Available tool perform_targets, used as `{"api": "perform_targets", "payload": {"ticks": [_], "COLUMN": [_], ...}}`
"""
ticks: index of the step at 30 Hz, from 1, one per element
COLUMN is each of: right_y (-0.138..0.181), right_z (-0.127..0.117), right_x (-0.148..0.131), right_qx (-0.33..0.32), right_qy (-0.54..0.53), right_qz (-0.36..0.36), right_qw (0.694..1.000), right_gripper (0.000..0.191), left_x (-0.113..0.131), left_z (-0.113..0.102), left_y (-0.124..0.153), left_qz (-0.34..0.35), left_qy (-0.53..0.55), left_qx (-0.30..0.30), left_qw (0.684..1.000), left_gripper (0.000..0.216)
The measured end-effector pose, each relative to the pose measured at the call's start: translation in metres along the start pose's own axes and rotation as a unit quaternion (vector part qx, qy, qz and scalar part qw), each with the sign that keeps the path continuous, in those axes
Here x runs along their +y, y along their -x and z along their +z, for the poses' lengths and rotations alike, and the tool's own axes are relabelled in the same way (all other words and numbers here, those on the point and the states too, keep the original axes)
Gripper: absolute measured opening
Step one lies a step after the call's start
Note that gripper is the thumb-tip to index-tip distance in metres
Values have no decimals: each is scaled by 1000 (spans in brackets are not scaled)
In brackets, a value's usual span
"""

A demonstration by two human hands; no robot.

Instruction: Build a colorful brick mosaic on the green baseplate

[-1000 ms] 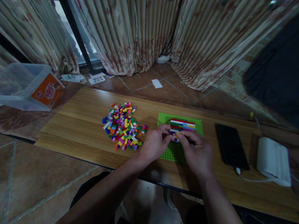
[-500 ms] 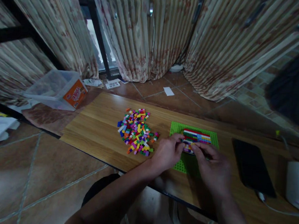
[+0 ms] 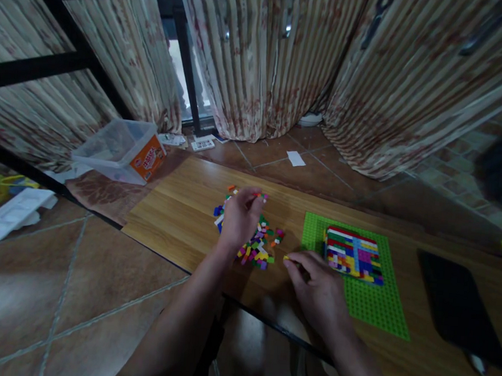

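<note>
My left hand [image 3: 239, 217] hovers over a pile of small coloured bricks [image 3: 261, 245] on the wooden table [image 3: 180, 212], fingers curled down into the pile; what they hold is hidden. My right hand [image 3: 315, 287] rests on the table between the pile and a green baseplate [image 3: 367, 305], pinching a small yellow brick [image 3: 286, 258] at its fingertips. On the baseplate stands a flat block of many-coloured bricks [image 3: 353, 256].
A black phone [image 3: 455, 305] lies right of the baseplate with a cable at its near end. A clear plastic tub with an orange label [image 3: 122, 156] sits on the floor at the left. Curtains hang behind the table. White packaging [image 3: 11, 214] lies far left.
Both hands have left the brick block on the baseplate. My left hand moved left onto the loose pile; my right hand drew back left, off the plate. The view swung left.
</note>
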State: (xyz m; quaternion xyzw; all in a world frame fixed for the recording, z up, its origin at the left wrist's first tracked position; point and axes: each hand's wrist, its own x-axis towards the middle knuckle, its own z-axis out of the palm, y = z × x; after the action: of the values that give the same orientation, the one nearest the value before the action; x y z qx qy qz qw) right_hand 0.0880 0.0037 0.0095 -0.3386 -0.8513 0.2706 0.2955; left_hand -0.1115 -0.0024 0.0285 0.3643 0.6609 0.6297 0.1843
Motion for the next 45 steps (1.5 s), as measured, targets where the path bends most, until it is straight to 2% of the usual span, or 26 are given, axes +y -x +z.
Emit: {"api": "perform_targets", "payload": {"ticks": [5, 10, 13, 17, 24, 29, 33, 36, 41, 45], "right_y": [-7, -12, -12, -8, -6, -11, -14, -15, -16, -21], "right_z": [20, 23, 22, 23, 30, 27, 23, 18, -1, -22], "right_x": [3, -1, -5, -7, -5, -7, -10, -12, -7, 17], "right_qx": [-42, -17, -41, -97, -80, -78, -39, -9, 79, 161], "right_qy": [41, 18, -11, 12, 48, 3, -29, -68, -105, -104], "right_qz": [1, 1, -9, -26, -27, 11, 68, 84, 71, 103], "right_qw": [998, 1000, 999, 995, 995, 997, 997, 994, 989, 976], "right_gripper": [16, 20, 18, 19, 17, 14, 12, 14, 20, 21], "left_x": [1, -8, -9, -6, -7, -7, -3, 0, 7, 15], "left_z": [-32, -55, -61, -63, -64, -59, -50, -39, -15, 11], "left_y": [-8, -15, -16, -15, -12, -10, -6, -2, 13, 33], "left_qz": [-18, -38, -43, -45, -43, -31, -19, -16, 5, -1], "left_qy": [-19, -74, -71, -82, -99, -94, -127, -141, -114, -75], "left_qx": [23, 43, 41, 24, 9, -49, -96, -116, -175, -222], "left_qw": [999, 996, 996, 995, 994, 994, 987, 983, 978, 972], "left_gripper": [19, 19, 16, 12, 10, 11, 12, 15, 17, 21]}}
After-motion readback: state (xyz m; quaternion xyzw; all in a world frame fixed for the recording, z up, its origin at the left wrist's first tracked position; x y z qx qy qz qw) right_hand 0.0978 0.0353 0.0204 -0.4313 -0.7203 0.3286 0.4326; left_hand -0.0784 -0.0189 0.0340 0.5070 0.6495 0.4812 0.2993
